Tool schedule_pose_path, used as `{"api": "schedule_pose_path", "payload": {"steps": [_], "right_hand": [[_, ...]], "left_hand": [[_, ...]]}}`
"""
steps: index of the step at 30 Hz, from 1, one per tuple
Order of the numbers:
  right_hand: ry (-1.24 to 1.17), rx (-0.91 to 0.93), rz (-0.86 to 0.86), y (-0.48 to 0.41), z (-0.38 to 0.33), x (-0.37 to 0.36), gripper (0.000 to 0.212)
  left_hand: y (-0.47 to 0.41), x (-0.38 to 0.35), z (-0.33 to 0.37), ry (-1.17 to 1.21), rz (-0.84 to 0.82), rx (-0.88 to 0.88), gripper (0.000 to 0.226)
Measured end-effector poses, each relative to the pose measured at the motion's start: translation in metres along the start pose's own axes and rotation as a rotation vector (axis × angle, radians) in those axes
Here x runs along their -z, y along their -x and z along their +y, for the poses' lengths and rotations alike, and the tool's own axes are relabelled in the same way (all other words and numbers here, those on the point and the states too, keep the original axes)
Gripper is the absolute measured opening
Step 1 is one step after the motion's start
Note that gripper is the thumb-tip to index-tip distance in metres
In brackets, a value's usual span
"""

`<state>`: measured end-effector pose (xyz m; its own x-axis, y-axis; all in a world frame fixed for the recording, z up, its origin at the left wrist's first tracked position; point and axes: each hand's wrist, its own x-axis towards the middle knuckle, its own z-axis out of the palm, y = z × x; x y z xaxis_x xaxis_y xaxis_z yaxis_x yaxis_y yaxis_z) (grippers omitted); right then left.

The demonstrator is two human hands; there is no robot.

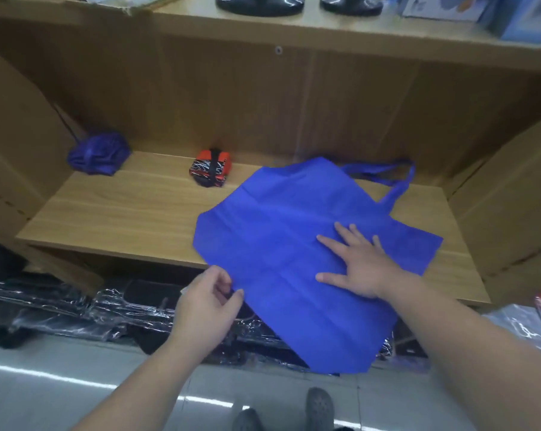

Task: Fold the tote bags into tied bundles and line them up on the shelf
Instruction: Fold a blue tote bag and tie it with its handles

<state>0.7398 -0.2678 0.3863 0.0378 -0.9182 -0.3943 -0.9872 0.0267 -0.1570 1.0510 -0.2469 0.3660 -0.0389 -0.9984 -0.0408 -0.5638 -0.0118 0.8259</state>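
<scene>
A purple tote bag bundle (98, 154) is set at the upper left of the frame on the wooden shelf (123, 213), with a strapped red-and-black bundle (210, 168) near the centre. A blue tote bag (278, 231) is spread flat right of centre, overhanging the shelf's front edge. Its lower left edge is pinched by the left hand (207, 303), and it is pressed down by the right hand (361, 265), fingers straight and spread.

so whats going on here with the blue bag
A person is working on a blue tote bag spread flat on a wooden shelf, its near part hanging over the front edge. The right hand presses flat on the fabric while the left hand pinches the bag's near left edge. Farther back sit a red and black bundle and a bunched purple bag.
</scene>
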Motion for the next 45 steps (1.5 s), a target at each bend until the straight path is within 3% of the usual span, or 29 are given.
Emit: {"api": "schedule_pose_path", "payload": {"steps": [2,4,7,9,13,16,18,19,21,22,25,27,31,35,40,45], "right_hand": [[-0.011,0.103,-0.039,-0.008,0.016,0.008,0.088],[0.032,0.17,-0.062,-0.017,0.023,0.016,0.086],[0.152,0.158,0.026,-0.024,0.024,0.03,0.081],[0.231,0.081,0.183,-0.02,0.02,0.035,0.073],[0.005,0.095,0.407,0.007,0.017,0.018,0.056],[-0.168,0.12,0.283,0.037,0.024,0.0,0.092],[-0.188,0.135,0.139,0.06,0.031,-0.007,0.11],[-0.17,0.159,0.082,0.069,0.035,-0.008,0.116],[-0.158,0.181,0.033,0.08,0.045,-0.01,0.116],[-0.209,0.157,0.05,0.081,0.051,-0.01,0.105],[-0.434,0.016,0.24,0.079,0.069,-0.006,0.032],[-0.502,-0.062,0.29,0.077,0.078,0.0,0.01],[-0.555,-0.135,0.346,0.068,0.091,0.01,0.01],[-0.664,-0.232,0.467,0.055,0.101,0.006,0.011],[-0.613,-0.274,0.558,0.043,0.105,-0.003,0.022],[-0.524,-0.16,0.636,0.036,0.111,-0.017,0.034]], "left_hand": [[-0.01,0.006,-0.004,-0.379,0.04,-0.359,0.039],[-0.023,0.011,-0.001,-0.659,-0.038,-0.562,0.068],[-0.035,0.009,0.01,-0.917,-0.428,-0.571,0.095],[-0.041,0.001,0.008,-0.973,-0.53,-0.528,0.096],[-0.042,-0.017,0.012,-0.942,-0.326,-0.593,0.063],[-0.036,-0.031,0.025,-0.924,-0.166,-0.702,0.042],[-0.032,-0.039,0.036,-0.904,-0.143,-0.723,0.02],[-0.032,-0.043,0.04,-0.895,-0.139,-0.706,0.021],[-0.033,-0.051,0.049,-0.877,-0.195,-0.645,0.044],[-0.034,-0.052,0.056,-0.842,-0.218,-0.613,0.047],[-0.045,-0.045,0.067,-0.696,-0.336,-0.47,0.027],[-0.052,-0.033,0.07,-0.61,-0.373,-0.372,0.014],[-0.071,-0.012,0.059,-0.268,-0.342,-0.12,0.01],[-0.088,-0.008,0.049,-0.106,-0.207,-0.044,0.014],[-0.1,-0.025,0.059,-0.229,-0.093,-0.149,0.019],[-0.106,-0.037,0.057,-0.388,-0.082,-0.239,0.04]]}}
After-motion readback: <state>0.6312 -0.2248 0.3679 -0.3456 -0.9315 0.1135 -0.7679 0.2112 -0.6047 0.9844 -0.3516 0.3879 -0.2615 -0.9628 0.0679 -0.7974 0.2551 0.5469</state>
